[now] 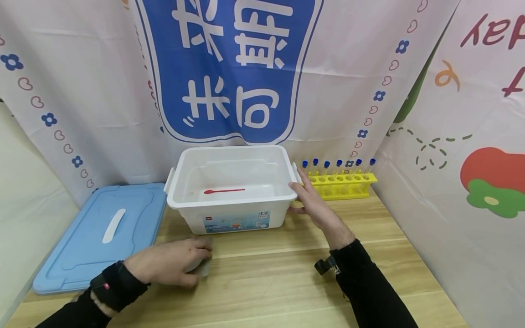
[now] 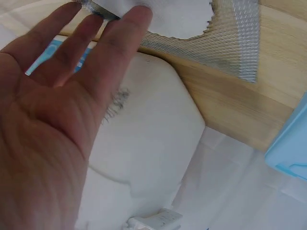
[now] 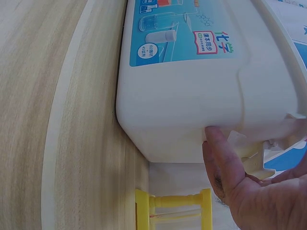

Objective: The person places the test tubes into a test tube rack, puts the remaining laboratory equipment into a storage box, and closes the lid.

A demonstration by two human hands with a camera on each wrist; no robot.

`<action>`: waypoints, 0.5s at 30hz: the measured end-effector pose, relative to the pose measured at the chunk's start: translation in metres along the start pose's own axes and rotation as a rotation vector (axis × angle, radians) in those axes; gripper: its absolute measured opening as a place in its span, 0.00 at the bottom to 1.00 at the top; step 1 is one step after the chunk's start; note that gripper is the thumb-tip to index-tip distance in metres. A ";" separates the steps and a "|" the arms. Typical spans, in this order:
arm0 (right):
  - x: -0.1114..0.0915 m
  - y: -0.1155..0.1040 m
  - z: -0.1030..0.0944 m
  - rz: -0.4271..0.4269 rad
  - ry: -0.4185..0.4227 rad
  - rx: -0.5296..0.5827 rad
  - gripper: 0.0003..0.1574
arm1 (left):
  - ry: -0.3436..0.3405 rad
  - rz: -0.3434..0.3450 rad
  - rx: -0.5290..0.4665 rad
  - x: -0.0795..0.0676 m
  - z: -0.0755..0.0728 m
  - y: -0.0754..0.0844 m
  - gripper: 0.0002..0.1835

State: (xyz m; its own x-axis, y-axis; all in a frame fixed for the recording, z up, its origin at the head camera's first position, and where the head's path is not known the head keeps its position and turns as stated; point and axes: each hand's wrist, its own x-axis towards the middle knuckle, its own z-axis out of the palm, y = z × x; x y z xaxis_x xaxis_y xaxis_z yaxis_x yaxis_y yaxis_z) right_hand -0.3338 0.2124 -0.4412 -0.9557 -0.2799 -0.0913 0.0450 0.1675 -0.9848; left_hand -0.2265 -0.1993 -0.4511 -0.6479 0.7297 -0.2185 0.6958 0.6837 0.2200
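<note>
My left hand (image 1: 174,262) is low over the wooden table in front of the white plastic tub (image 1: 235,203), pinching a wire gauze (image 2: 223,50) with a pale round centre. That gauze is blurred and mostly covered by the hand in the head view; its mesh corner shows clearly in the left wrist view. At the tub's right end, my right hand (image 1: 313,202) grips the rim by the handle, thumb on the edge and fingers against the outer wall below it. Inside the tub lies a red spoon (image 1: 224,191). A printed blue label (image 3: 177,36) covers part of the tub's front.
Left of the tub lies a blue lid (image 1: 82,246) with a white handle (image 1: 113,225). Behind my right hand stands a yellow test tube rack (image 1: 340,187) holding several blue-capped tubes. Printed cloth (image 1: 340,82) hangs along the back and right of the table (image 1: 262,282).
</note>
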 end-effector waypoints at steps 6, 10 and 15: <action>0.000 0.001 0.000 -0.002 -0.004 -0.001 0.51 | -0.049 0.033 -0.042 0.005 -0.003 0.008 0.25; 0.000 0.001 -0.001 -0.005 -0.005 -0.004 0.51 | -0.048 0.063 -0.053 0.008 -0.005 0.015 0.21; 0.000 0.002 -0.001 -0.009 -0.010 -0.008 0.51 | -0.034 0.071 -0.058 0.011 -0.009 0.021 0.19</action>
State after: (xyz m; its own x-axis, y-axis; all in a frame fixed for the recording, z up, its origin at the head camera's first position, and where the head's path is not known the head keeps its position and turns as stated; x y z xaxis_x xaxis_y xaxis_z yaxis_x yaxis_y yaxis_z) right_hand -0.3338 0.2138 -0.4426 -0.9531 -0.2909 -0.0839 0.0340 0.1723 -0.9845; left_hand -0.2214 -0.1769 -0.4407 -0.5857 0.7764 -0.2324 0.7199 0.6302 0.2910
